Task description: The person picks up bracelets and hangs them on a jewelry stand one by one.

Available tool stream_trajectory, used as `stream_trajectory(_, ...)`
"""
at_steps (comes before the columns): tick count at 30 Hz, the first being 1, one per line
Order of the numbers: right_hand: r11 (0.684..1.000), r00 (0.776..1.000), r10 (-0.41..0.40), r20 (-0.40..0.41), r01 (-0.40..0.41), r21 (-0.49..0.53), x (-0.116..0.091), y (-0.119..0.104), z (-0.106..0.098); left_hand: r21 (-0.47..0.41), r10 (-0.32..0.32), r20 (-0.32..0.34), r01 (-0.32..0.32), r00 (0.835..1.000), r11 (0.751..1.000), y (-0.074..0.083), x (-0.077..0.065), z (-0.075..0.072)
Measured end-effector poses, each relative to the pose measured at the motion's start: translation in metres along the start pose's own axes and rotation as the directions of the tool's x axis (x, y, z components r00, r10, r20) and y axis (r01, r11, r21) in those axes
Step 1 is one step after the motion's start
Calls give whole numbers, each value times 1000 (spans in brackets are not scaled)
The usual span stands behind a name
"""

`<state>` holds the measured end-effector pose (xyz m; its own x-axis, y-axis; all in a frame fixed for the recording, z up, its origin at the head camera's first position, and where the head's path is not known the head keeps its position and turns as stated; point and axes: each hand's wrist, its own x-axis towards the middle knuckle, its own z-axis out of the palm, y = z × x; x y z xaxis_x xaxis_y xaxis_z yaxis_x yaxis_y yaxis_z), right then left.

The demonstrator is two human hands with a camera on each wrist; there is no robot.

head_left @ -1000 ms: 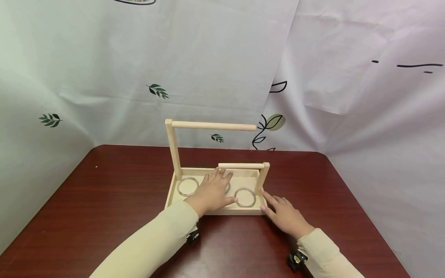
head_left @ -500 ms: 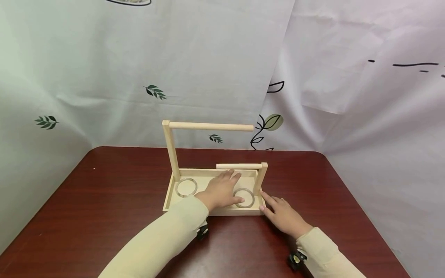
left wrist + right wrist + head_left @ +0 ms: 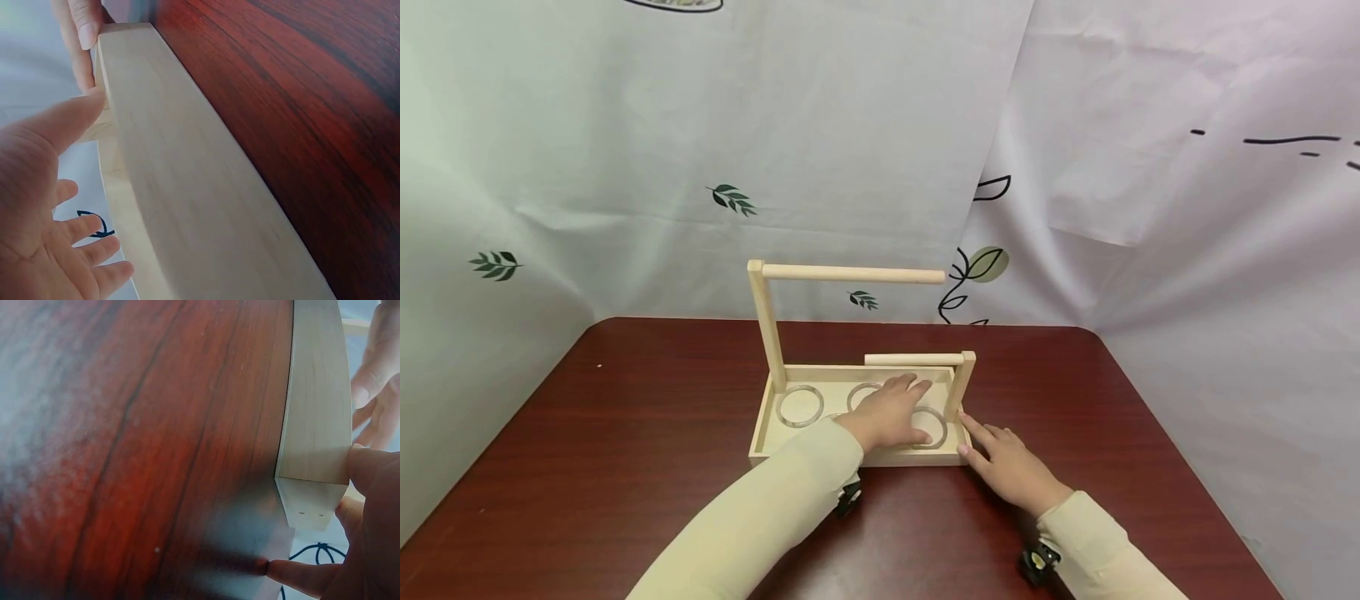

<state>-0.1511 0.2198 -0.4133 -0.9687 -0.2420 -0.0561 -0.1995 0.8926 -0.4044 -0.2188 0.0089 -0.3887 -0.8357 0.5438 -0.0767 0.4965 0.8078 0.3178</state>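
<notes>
A pale wooden tray (image 3: 865, 458) holds flat clear rings. The left ring (image 3: 800, 406) shows whole, while the middle ring (image 3: 859, 390) and the right ring (image 3: 938, 429) are partly covered by my left hand (image 3: 891, 414). That hand reaches over the tray with fingers spread and thumb low over the right ring. In the left wrist view its thumb (image 3: 72, 119) lies at the tray's rim. My right hand (image 3: 1015, 467) touches the tray's right end with nearly straight fingers, its thumb at the near corner (image 3: 340, 469).
A tall wooden post (image 3: 767, 329) with a long horizontal rod (image 3: 853, 273) rises from the tray's left end. At the right end stands a short post (image 3: 960, 385) with a shorter rod (image 3: 913, 360). The dark red table (image 3: 647, 467) meets a printed white cloth (image 3: 850, 125) behind.
My left hand has moved rightward across the tray, from over the middle ring to over the right ring, uncovering part of the middle one. The right hand stays at the tray's right end.
</notes>
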Motion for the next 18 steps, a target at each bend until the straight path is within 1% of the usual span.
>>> stream_trajectory(7,1000,1000,4,-2,-4,1,0,2,1,-1,-6,24,6,1000,1000,1,3,3)
stream_trajectory(15,1000,1000,-5,-19,5,-2,2,4,3,37,42,37,-43,998,998,1,6,6)
stream_trajectory(18,1000,1000,-8,-25,8,0,2,5,4,39,47,48,-48,998,998,2,6,5)
